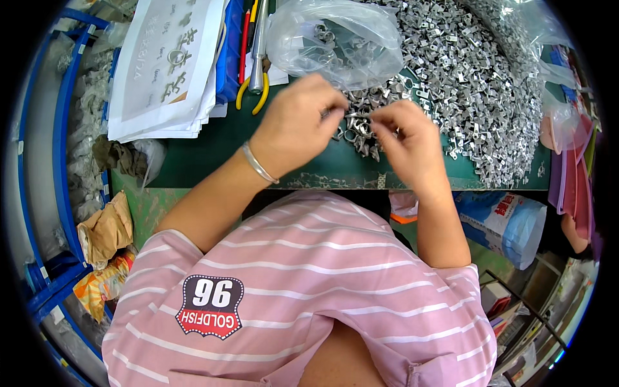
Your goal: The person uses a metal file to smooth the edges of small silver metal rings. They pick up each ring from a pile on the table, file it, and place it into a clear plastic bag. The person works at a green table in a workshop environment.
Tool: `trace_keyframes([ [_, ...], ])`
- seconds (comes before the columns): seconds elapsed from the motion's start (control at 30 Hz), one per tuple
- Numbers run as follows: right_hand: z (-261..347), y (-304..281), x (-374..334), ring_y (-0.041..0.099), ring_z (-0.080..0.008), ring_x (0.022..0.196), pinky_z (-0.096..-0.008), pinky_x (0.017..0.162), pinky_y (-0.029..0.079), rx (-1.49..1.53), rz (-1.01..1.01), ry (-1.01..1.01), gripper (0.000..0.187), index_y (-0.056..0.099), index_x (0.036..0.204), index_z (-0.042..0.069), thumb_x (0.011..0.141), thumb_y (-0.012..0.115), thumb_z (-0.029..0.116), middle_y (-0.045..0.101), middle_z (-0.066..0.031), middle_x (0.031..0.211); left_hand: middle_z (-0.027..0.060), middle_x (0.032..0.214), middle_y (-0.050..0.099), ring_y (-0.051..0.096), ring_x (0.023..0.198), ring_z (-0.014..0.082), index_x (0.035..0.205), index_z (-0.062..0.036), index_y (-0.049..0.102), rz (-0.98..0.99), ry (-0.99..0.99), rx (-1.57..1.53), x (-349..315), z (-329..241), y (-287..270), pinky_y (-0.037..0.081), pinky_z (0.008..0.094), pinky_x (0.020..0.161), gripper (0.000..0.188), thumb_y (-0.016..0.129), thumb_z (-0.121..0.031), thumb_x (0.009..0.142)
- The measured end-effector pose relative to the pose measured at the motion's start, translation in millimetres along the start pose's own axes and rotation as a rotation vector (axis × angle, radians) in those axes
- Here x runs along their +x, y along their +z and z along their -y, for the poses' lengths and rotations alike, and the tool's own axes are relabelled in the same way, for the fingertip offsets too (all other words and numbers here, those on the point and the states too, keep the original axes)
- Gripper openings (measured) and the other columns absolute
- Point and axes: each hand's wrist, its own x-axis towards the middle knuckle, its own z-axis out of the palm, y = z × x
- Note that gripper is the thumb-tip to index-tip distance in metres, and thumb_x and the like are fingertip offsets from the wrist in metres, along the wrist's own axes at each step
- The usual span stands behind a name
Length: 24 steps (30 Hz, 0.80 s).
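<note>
My left hand (298, 119), with a bangle on its wrist, is closed in a pinch over the front edge of a heap of small metal parts. Facing it, my right hand (411, 140) is pinched too, its thumb and forefinger close together. Between the two sets of fingertips shows a small silvery metal part (358, 117), partly covered by the fingers; its exact shape is hard to make out. Below and behind it lie loose metal ring clamps (350, 135). A clear plastic bag (335, 42) with more metal rings lies just beyond my hands.
A large heap of small metal brackets (474, 90) covers the right of the green table (213, 164). Printed sheets (155, 77), a blue tray (230, 55), yellow-handled pliers (256, 71) and a red pencil (245, 48) lie to the left. Blue shelving (64, 122) stands farther left.
</note>
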Motion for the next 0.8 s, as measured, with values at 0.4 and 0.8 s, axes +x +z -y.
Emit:
trace_keyframes([
  [0.4,-7,12,-23,0.055,-0.0168,0.081,-0.0264,0.07,0.045,0.205,-0.058,0.025,0.018,0.061,0.085,0.002,0.069,0.068,-0.002,0.058,-0.0082,0.091,0.0079,0.094,0.058,0.057,0.081,0.0132,0.086,-0.0012,0.061,0.069,-0.243,-0.686,-38,16,28,0.047,0.0237,0.066,0.013,0.065,0.001,0.073],
  [0.8,-11,14,-27,0.063,-0.0217,0.08,-0.0306,0.068,0.055,1.48,0.106,0.519,0.025,0.05,0.107,-0.003,0.092,0.048,0.017,0.06,-0.0165,0.095,0.0113,0.1,0.059,0.061,0.081,0.0139,0.109,0.002,0.052,0.195,-0.657,-1.615,-41,2,17,0.052,0.0233,0.071,0.023,0.053,-0.008,0.088],
])
